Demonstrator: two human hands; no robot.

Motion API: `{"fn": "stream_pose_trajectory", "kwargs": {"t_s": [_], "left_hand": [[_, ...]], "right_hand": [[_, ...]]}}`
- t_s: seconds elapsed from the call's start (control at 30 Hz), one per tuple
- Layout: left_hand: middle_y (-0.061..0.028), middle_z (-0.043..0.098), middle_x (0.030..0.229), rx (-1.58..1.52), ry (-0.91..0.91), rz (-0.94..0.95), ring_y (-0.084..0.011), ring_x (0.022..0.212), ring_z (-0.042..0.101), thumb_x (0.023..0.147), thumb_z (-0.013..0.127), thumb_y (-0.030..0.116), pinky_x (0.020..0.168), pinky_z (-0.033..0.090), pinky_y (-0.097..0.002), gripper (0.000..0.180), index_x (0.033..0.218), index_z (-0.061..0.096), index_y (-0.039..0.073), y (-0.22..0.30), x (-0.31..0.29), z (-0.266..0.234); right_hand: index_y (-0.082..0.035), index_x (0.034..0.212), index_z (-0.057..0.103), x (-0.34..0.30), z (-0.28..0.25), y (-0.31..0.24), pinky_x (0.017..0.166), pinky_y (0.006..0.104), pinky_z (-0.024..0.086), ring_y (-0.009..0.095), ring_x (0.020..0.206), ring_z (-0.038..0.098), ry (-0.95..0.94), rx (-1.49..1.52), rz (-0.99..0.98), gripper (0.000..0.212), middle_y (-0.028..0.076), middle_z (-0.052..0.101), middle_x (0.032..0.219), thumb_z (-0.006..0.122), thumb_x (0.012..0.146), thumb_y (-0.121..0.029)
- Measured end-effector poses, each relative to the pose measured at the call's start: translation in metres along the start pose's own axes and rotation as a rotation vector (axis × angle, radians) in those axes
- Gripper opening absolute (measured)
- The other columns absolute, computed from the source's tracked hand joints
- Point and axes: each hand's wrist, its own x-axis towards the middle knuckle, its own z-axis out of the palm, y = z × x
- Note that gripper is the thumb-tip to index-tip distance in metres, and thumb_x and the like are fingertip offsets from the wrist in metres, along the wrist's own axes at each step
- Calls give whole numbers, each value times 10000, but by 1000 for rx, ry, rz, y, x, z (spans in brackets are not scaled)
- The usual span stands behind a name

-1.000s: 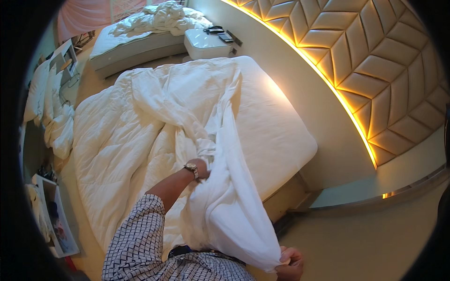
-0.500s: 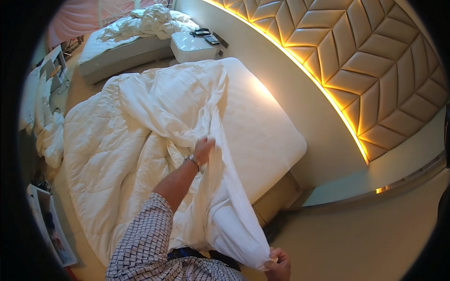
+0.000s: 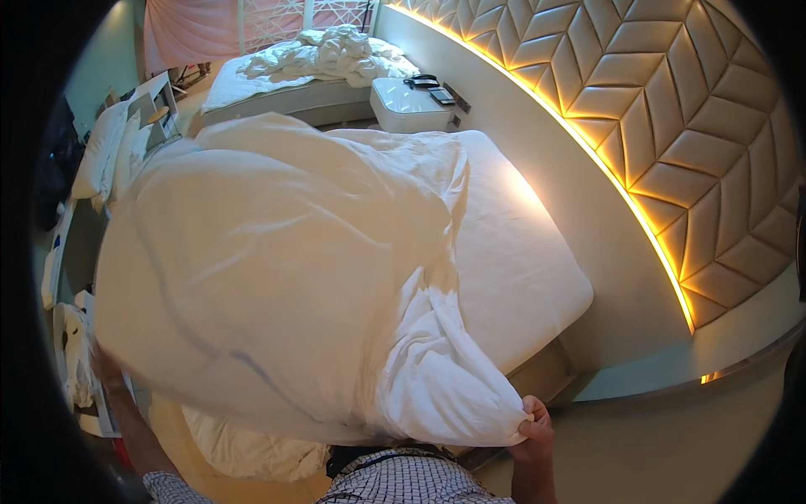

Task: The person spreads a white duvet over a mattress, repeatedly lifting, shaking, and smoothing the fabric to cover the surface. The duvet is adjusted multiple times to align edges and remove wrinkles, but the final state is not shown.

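Note:
A large white duvet cover (image 3: 269, 244) billows across the bed, its broad left part raised and smooth. My right hand (image 3: 537, 428) pinches a bunched corner of it beside the bed's near right side. Stretched far out to the left, my left hand (image 3: 105, 367) is closed at the cover's left edge, its fingers partly hidden and blurred. Beneath the cover, part of a cream quilted comforter (image 3: 252, 449) hangs down at the near side. The bare white mattress (image 3: 516, 260) shows on the right, toward the headboard.
A white bedside table (image 3: 407, 105) with a phone stands past the bed's far end. Beyond it is a second bed (image 3: 285, 105) with crumpled white bedding. Pillows (image 3: 105, 151) are stacked at the left. A padded wall panel (image 3: 672, 109) with a lit edge runs along the right.
My left hand has swung from the middle of the bed far out to the left, spreading the cover over the comforter. My right hand has kept its corner and risen slightly.

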Motion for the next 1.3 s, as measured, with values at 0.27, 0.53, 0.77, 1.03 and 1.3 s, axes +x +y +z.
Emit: {"fn": "stream_pose_trajectory", "kwargs": {"t_s": [0.27,0.53,0.77,1.03,1.3], "left_hand": [[-43,698,1116,340,-1170,234,-227,1042,638,1026,485,335,897,471,-439,347,1271,633,139,209,-400,-5],[-53,693,1203,-624,-615,572,-253,1097,644,1009,503,376,936,490,-448,373,1262,659,149,403,-347,-86],[-85,706,1183,-979,-759,1277,-226,1084,660,996,571,368,888,527,-414,335,1211,695,143,353,-203,-310],[-129,724,1010,-1811,-706,995,-227,785,710,906,725,135,716,550,-333,235,1112,670,38,458,-61,-526],[-208,630,1266,-1013,-552,1256,-402,913,691,818,734,157,823,558,-469,599,1361,502,60,677,-67,-403]], "right_hand": [[-43,996,561,-7,-1,-7,898,488,575,352,1016,681,-69,-99,-64,267,221,672,1090,619,746,27],[-90,1109,541,-36,22,-54,981,538,520,352,1137,620,-91,-212,-358,282,178,643,1189,662,855,-96],[-100,1106,542,-92,-7,-74,970,523,509,321,1127,599,100,-183,-612,251,154,627,1159,611,868,-142],[-100,1051,503,-90,-4,-57,921,515,537,340,1077,618,127,-67,-500,270,188,627,1141,590,800,-56],[-81,1088,529,-110,-17,-70,938,535,539,359,1079,629,144,-95,-573,294,209,635,1146,605,807,-39]]}}
